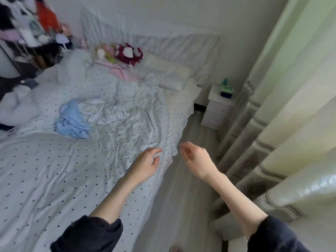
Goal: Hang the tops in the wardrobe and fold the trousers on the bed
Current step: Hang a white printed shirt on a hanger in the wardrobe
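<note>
Hands, left hand (147, 163) and right hand (193, 158), hover loosely open and empty (near bed (45, 179) edge), so the far blue garment (71, 120) risks being overlooked.

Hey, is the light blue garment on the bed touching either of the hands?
Apart. The head view shows dotted sheet between the blue garment and the left hand; the right hand is farther off.

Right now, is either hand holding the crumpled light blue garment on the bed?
No, the light blue garment lies untouched, away from both hands.
</note>
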Motion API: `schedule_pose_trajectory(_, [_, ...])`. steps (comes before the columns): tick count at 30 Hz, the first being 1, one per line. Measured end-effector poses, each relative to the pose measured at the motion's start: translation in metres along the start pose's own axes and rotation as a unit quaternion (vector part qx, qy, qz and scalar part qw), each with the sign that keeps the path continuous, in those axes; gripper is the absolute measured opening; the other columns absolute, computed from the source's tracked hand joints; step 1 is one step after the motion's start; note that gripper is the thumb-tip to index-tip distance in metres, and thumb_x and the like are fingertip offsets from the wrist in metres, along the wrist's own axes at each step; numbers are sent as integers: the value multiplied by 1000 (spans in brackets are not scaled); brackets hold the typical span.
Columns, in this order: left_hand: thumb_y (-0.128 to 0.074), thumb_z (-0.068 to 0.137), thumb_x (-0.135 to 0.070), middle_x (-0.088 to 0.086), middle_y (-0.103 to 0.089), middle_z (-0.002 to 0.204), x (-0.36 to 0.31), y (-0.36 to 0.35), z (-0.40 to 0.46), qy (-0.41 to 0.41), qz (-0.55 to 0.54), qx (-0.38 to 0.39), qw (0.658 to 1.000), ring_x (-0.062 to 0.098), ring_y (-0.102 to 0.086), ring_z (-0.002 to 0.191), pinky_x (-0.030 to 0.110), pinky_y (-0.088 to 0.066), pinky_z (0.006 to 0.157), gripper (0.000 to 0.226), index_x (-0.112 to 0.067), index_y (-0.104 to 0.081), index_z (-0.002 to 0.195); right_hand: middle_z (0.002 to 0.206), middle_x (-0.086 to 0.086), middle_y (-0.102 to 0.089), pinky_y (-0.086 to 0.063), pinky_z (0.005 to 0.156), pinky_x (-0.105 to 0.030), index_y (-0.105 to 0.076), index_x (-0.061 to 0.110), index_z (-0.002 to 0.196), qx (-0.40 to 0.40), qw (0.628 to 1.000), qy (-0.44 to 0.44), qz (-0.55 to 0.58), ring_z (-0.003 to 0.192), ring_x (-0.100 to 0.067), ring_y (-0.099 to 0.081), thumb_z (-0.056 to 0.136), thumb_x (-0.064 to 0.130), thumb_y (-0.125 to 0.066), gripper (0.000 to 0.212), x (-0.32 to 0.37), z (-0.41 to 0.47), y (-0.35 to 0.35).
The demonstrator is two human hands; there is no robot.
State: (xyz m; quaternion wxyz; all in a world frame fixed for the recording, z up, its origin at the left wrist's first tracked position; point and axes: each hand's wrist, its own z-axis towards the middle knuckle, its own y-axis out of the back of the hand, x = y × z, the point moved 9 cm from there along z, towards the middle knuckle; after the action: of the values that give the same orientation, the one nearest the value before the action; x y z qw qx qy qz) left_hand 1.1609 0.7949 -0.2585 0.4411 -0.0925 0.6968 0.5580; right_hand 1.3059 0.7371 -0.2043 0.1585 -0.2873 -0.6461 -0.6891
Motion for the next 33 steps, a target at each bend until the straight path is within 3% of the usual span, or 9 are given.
schedule_pose_trajectory(3, [-45,97,-16,3,-55,130,18,7,33,47,0,-18,999,15,-51,120,21,-36,97,32,-15,-54,128,99,-8,-69,-44,84,-29,-60,11,120,44,998,31,11,94,-26,-62,95,15,-49,27,-2,60,-5])
schedule_pose_trajectory(12, [-45,97,-15,7,-53,132,132,59,147,214,-28,-113,970,17,-51,120,13,-32,92,34,-14,-52,131,100,-5,-68,-41,76,-21,-58,13,121,198,970,138,-1,92,-21,-62,97,17,-48,27,22,254,-83])
schedule_pose_trajectory(22, [-42,98,-17,4,-50,135,260,76,265,352,-24,-109,929,19,-47,123,27,-34,103,36,-18,-47,133,103,-4,-67,-43,77,-23,-56,13,123,301,938,169,-44,86,-15,-60,99,21,-43,29,30,450,-188])
schedule_pose_trajectory(28, [-42,97,-11,4,-49,136,325,84,322,408,5,-164,898,19,-47,124,29,-38,101,37,-16,-47,134,106,-4,-65,-44,85,-27,-55,13,126,366,906,199,-76,105,-20,-60,98,21,-42,31,28,554,-268])
schedule_pose_trajectory(33, [-45,96,-10,9,-45,139,400,87,379,462,20,-224,858,25,-44,126,34,-37,103,40,-10,-45,136,111,-10,-64,-47,88,-36,-59,7,115,384,889,236,-79,103,-24,-60,97,17,-43,26,29,644,-345])
